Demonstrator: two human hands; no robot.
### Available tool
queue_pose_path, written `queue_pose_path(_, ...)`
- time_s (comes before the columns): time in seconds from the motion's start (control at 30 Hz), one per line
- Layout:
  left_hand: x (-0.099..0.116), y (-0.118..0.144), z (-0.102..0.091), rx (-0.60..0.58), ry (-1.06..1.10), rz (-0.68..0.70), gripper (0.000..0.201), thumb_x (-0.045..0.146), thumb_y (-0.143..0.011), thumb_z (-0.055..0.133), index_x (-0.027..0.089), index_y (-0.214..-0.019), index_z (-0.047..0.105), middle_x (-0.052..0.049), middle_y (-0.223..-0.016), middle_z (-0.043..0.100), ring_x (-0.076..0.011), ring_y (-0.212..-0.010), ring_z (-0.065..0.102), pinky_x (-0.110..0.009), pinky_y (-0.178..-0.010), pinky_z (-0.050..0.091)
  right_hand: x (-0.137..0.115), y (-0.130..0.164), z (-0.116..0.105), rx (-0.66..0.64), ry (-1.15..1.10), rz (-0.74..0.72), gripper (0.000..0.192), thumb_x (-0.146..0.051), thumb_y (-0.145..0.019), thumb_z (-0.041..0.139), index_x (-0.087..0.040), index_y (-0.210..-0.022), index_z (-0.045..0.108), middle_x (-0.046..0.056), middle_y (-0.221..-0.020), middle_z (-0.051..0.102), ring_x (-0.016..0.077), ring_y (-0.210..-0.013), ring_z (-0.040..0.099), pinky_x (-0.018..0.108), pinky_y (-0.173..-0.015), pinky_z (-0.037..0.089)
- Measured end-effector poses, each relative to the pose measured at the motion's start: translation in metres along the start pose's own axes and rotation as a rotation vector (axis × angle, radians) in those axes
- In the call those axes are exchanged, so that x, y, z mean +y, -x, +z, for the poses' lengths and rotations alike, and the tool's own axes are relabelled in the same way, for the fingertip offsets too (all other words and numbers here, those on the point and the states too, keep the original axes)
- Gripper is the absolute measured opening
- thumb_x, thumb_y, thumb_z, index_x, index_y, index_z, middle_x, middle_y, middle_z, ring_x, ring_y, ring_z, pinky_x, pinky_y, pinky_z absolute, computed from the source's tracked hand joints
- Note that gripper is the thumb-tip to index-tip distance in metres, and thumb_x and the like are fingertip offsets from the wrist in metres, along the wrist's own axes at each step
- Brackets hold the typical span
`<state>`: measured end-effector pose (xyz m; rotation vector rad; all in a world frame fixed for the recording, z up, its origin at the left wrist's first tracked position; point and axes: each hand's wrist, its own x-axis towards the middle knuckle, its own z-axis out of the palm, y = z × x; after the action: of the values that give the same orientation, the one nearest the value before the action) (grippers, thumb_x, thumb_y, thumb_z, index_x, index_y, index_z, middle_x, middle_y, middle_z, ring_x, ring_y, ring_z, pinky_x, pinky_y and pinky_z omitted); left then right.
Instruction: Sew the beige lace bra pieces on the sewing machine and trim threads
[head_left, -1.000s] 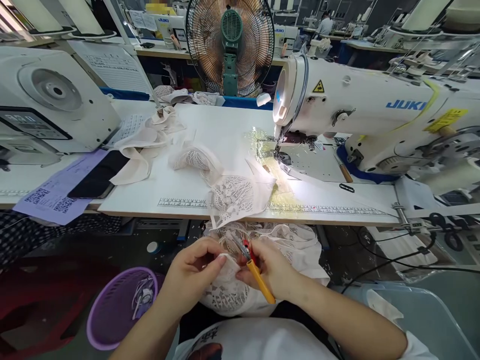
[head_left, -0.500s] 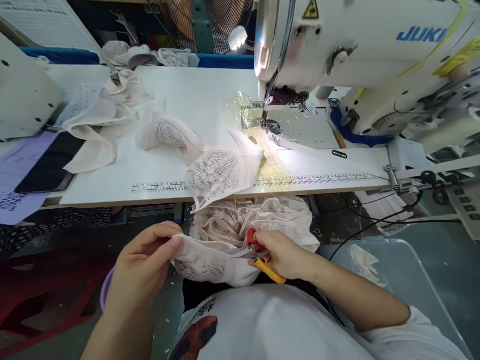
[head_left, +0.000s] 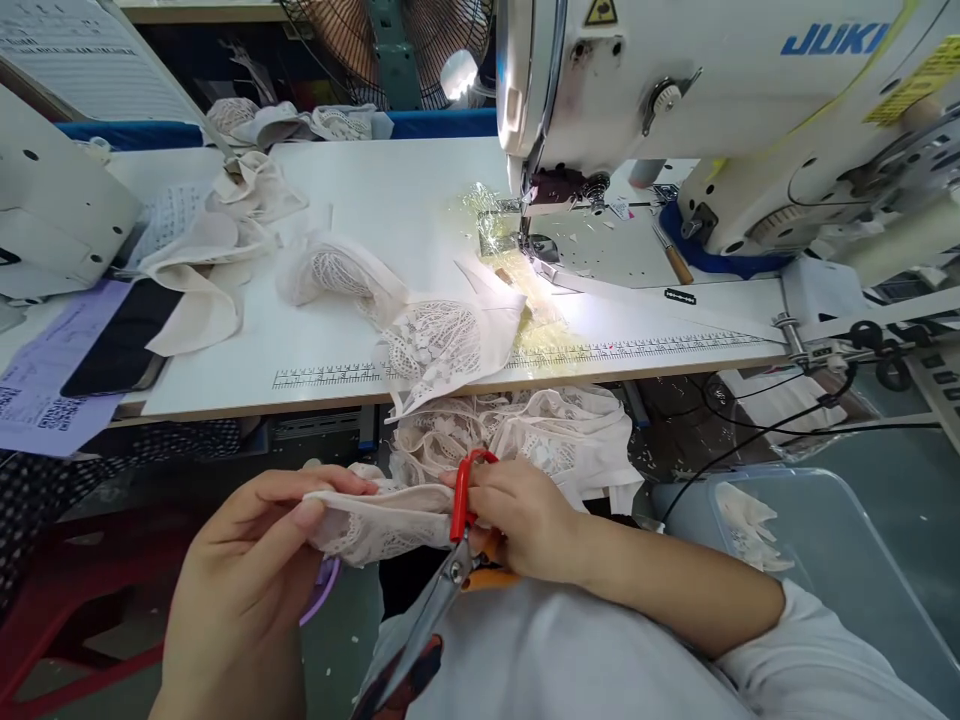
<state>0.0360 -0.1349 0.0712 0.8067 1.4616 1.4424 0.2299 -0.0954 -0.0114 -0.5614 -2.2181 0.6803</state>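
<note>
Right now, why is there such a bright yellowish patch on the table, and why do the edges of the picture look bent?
In the head view, the glare sits under the sewing machine, by its needle, washing out the white table there. The table's front edge bows, a wide-lens distortion. The scissors blur toward their tips near the bottom; the left hand and right hand on the lace piece look sharp.

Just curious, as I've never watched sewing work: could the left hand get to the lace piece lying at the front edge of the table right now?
Probably not freely: the left hand is pinching a lace piece in the lap. The table's lace piece lies uncovered just above.
</note>
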Motion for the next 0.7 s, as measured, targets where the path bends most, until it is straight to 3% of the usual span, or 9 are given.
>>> queue_pose_path(0.17,0.008,0.01,-0.01,0.034,-0.033,0.066,0.021,0.036,-0.055,0.083,0.024,-0.063,0.068,-0.002,-0.069,0.07,-0.0194,-0.067,0.065,-0.028,-0.059,0.057,-0.009,0.0,0.01,0.036,-0.01,0.003,0.015,-0.006,-0.073,0.042,-0.021,-0.069,0.044,0.001,-0.062,0.053,0.0141,-0.055,0.046,0.024,-0.049,0.035)
queue_pose_path(0.33,0.008,0.019,-0.02,0.111,-0.059,0.091,0.021,0.035,-0.055,0.083,0.023,-0.062,0.068,-0.001,-0.066,0.07,-0.0155,-0.063,0.063,-0.02,-0.053,0.052,-0.021,0.008,-0.011,0.012,-0.129,0.069,0.016,-0.012,-0.068,0.045,-0.022,-0.066,0.033,-0.001,-0.059,0.047,0.0119,-0.052,0.04,0.022,-0.045,0.031)
queue_pose_path(0.4,0.008,0.022,-0.02,0.167,-0.078,0.063,0.02,0.033,-0.055,0.082,0.021,-0.061,0.067,-0.001,-0.065,0.07,-0.013,-0.059,0.062,-0.016,-0.048,0.049,-0.025,0.014,-0.024,-0.06,-0.091,0.099,0.018,-0.012,-0.066,0.047,-0.022,-0.067,0.032,-0.002,-0.059,0.047,0.0111,-0.05,0.038,0.022,-0.045,0.028)
queue_pose_path(0.57,0.007,0.029,-0.021,0.297,-0.093,0.028,0.019,0.03,-0.051,0.081,0.02,-0.06,0.067,-0.001,-0.064,0.069,-0.0119,-0.054,0.059,-0.016,-0.043,0.047,-0.028,0.03,-0.057,-0.386,0.047,0.138,0.021,-0.005,-0.059,0.047,-0.021,-0.068,0.039,-0.002,-0.061,0.05,0.0119,-0.053,0.041,0.023,-0.048,0.027)
queue_pose_path(0.7,0.004,0.032,-0.025,0.333,-0.104,0.025,0.02,0.03,-0.052,0.082,0.022,-0.061,0.067,0.0,-0.065,0.068,-0.0131,-0.056,0.059,-0.019,-0.044,0.048,-0.023,0.048,-0.077,-0.442,-0.001,0.207,0.017,-0.004,-0.066,0.046,-0.02,-0.072,0.045,0.0,-0.066,0.052,0.0127,-0.06,0.046,0.022,-0.052,0.031)
